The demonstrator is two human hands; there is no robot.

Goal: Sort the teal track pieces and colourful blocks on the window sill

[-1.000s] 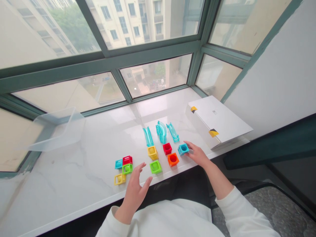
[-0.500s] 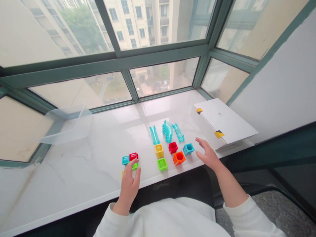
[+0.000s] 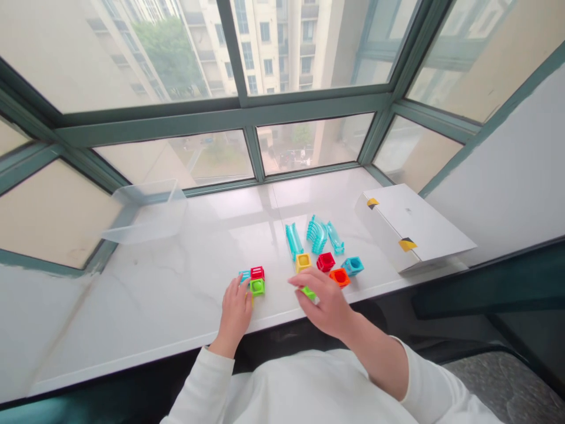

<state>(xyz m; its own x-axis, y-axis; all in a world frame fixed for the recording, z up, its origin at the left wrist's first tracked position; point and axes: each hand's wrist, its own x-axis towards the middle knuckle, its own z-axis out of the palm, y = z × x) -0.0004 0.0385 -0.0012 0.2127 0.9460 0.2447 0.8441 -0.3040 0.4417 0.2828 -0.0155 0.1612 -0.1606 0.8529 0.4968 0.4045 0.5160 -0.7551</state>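
My left hand (image 3: 236,309) lies flat with its fingers stretched onto a small cluster of hollow cubes: a blue cube (image 3: 244,275), a red cube (image 3: 257,272) and a green cube (image 3: 257,287). My right hand (image 3: 324,300) has crossed to the middle and curls over a green cube (image 3: 309,292), which shows between its fingers. Just beyond it stand a yellow cube (image 3: 302,261), a red cube (image 3: 325,261), an orange cube (image 3: 339,277) and a blue cube (image 3: 353,265). Behind those lie teal track pieces (image 3: 316,234).
The cubes sit near the front edge of a white marble windowsill (image 3: 185,277). A white flat box (image 3: 410,227) lies at the right, partly over the edge. A clear plastic bin (image 3: 148,211) stands at the back left by the window frame.
My right hand has swung left from beside the blue cube to the green cube in the middle. My left hand has moved forward onto the left cluster. The view has shifted left.
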